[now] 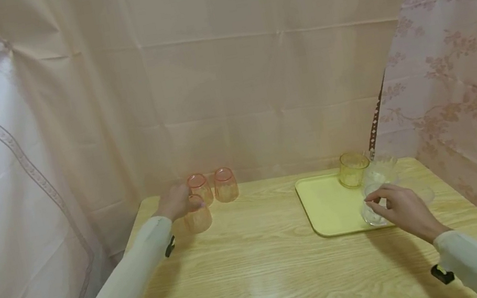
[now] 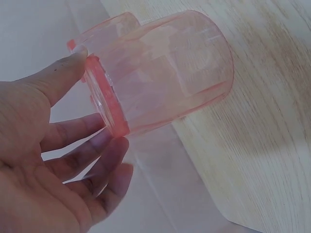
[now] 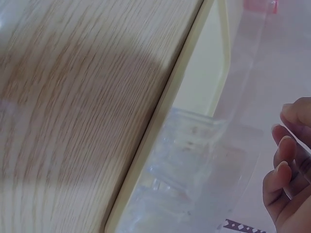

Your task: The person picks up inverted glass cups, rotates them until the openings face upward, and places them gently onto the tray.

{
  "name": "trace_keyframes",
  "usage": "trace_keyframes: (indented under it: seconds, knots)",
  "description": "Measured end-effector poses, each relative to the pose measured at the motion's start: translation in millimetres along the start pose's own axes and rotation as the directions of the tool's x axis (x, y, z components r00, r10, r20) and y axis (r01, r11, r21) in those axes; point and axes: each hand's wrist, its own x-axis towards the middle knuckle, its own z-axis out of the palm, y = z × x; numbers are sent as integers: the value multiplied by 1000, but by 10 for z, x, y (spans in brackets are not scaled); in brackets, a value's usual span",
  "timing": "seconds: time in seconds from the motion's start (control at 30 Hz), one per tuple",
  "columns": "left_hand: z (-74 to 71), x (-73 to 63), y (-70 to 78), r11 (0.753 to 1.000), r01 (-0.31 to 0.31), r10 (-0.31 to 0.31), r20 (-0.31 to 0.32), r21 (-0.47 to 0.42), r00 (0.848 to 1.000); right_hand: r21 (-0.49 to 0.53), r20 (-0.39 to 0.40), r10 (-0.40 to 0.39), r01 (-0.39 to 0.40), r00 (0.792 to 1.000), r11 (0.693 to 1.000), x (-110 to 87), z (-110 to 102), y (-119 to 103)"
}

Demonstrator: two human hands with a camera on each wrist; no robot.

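Note:
At the table's left side, my left hand (image 1: 175,203) holds an upside-down pink glass (image 1: 198,221) by its base. The left wrist view shows the thumb on one side of the glass's (image 2: 165,73) thick base rim and fingertips on the other. Just behind it stand two more upturned pink glasses, one (image 1: 199,183) close to the hand and one (image 1: 226,188) to its right. My right hand (image 1: 399,208) is over the yellow tray's (image 1: 325,208) front right part, fingers loosely curled with nothing between them. Below its fingertips is a clear glass (image 1: 372,217).
A yellow glass (image 1: 353,171) stands at the tray's back, beside a clear fluted glass (image 1: 382,167). Another clear glass (image 1: 422,189) shows partly behind my right hand. Cloth curtains (image 1: 253,71) enclose the wooden table (image 1: 248,259) at the back and sides.

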Motion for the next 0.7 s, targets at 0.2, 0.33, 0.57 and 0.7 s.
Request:
trace_keyframes:
  seconds: [0.2, 0.33, 0.57, 0.7]
  knots:
    - [30, -16, -33, 996, -57, 57, -14, -72, 998, 35, 18, 0, -1, 1000, 999, 53, 41, -113]
    - [59, -15, -40, 994, -53, 53, -3, -91, 999, 60, 40, -1, -1, 999, 998, 70, 96, -189]
    - [45, -30, -23, 996, -83, 83, -10, -42, 997, 88, 67, -9, 3, 998, 996, 112, 168, -286]
    - [22, -35, -17, 996, -88, 88, -5, -25, 996, 98, 86, -5, -3, 996, 995, 122, 198, -326]
